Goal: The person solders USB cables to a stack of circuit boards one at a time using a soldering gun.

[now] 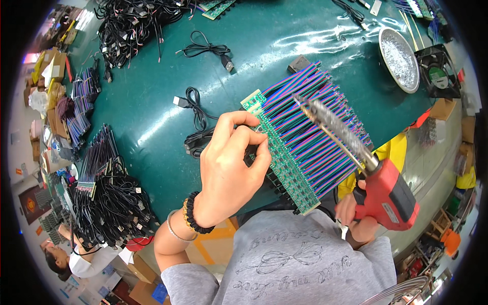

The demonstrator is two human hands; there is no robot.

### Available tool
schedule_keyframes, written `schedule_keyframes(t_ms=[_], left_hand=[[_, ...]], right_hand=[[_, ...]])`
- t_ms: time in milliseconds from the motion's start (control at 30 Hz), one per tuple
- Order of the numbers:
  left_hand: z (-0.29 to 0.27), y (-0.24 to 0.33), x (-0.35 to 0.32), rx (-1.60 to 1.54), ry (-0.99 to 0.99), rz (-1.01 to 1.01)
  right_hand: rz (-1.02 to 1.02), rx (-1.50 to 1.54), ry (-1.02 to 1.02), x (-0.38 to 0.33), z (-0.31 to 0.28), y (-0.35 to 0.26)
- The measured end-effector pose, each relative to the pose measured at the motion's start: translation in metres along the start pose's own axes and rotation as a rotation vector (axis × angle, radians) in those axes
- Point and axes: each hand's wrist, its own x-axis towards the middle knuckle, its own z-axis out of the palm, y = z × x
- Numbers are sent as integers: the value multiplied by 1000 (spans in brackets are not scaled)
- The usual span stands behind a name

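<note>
My left hand (231,170) is closed in a pinch at the upper left part of a green circuit board panel (292,170). What its fingertips hold is too small to make out. Rows of blue, pink and black wires (325,127) run from the panel toward the right. In my right hand (347,209) is a red soldering gun (389,195). Its grey barrel and thin tip (305,108) point up and left over the wires, apart from my left fingers. Black cables (199,140) lie just left of my left hand, partly hidden by it.
Loose USB cables (206,49) lie on the green table (152,101). A large black cable heap (137,25) is at the back left, another bundle (114,203) at the left edge. A round metal dish (382,38) and black fan (438,73) stand right. Another person (86,262) works lower left.
</note>
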Motion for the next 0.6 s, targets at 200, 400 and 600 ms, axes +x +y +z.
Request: schedule_keyframes(t_ms=[200,400,600], left_hand=[[6,0,-2,33,76,78],[6,-1,-2,46,88,85],[6,2,-2,68,82,71]], right_hand=[[69,185,-248,-29,-31,0],[96,-115,-50,-17,-16,-15],[163,-170,12,-27,-7,-10]])
